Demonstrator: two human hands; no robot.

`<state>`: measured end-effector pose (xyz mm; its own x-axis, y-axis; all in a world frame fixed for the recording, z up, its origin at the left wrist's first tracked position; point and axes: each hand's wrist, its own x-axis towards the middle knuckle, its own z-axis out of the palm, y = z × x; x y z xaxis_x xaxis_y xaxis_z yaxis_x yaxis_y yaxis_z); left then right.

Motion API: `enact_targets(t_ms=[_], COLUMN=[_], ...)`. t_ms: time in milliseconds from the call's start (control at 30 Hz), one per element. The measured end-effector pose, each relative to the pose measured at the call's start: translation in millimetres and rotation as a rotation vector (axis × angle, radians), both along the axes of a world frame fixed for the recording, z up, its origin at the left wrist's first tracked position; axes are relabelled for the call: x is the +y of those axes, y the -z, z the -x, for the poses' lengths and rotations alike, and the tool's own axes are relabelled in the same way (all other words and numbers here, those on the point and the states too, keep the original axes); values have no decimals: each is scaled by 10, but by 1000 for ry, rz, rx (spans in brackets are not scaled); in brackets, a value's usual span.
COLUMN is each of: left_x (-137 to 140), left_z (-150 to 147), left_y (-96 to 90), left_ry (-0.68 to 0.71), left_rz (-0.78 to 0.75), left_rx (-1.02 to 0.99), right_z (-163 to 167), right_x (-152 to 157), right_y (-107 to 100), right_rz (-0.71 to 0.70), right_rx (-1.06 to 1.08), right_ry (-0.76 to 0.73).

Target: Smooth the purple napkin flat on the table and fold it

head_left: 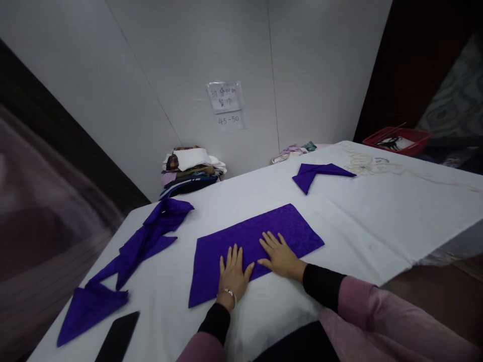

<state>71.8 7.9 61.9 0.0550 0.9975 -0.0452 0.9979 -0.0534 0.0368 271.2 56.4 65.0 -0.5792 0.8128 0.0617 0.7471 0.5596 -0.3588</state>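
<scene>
Nearest, at about 7 o'clock on the white-covered counter (377,221), a dark phone (117,338) lies flat close to the near edge. Just beside it, toward 8 o'clock, a loose purple cloth (88,307) lies in a rumpled triangle, and a longer crumpled purple cloth (151,234) runs from it up toward 10 o'clock.

At the centre, just ahead of the person, a purple napkin (256,241) is spread flat as a long rectangle, tilted so that its right end lies farther away than its left. Both hands rest on its near edge. The left hand (232,274), with a bracelet at the wrist, lies palm down with its fingers (234,256) released, straight and slightly spread. The right hand (279,256) lies just beside it, also palm down, its fingers flat and open on the fabric; neither hand pinches or grasps the cloth. The two thumbs point toward each other and lie close.

Farther off, at 1 o'clock, a folded purple napkin (319,173) sits in a bent, arrow-like shape, well apart from the flat one. At 11 o'clock a stack of folded fabrics (190,173) stands against the wall. At 12 o'clock a paper sign (225,98) is taped to the wall, with small crumpled cloths (292,151) at its foot. A red basket (396,139) sits at 2 o'clock beyond the counter.
</scene>
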Motion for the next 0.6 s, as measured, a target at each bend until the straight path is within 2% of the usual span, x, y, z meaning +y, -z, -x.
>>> enact_targets(t_ms=[100, 300, 400, 500, 600], left_x=[18, 4, -10, -13, 25], left_z=[16, -3, -7, -137, -455], left_y=[-22, -54, -97, -182, -241], left_ry=[4, -8, -26, -48, 45], left_rz=[3, 13, 35, 43, -29], left_rx=[-17, -33, -65, -132, -192], right_z=[-417, -1487, -1788, -1632, -1036], right_x=[91, 215, 221, 218, 193], right_y=[22, 164, 191, 128, 41], right_rz=[-23, -117, -192, -280, -284], right_rx=[-61, -233, -275, -232, -133], right_ry=[140, 446, 545, 509, 355])
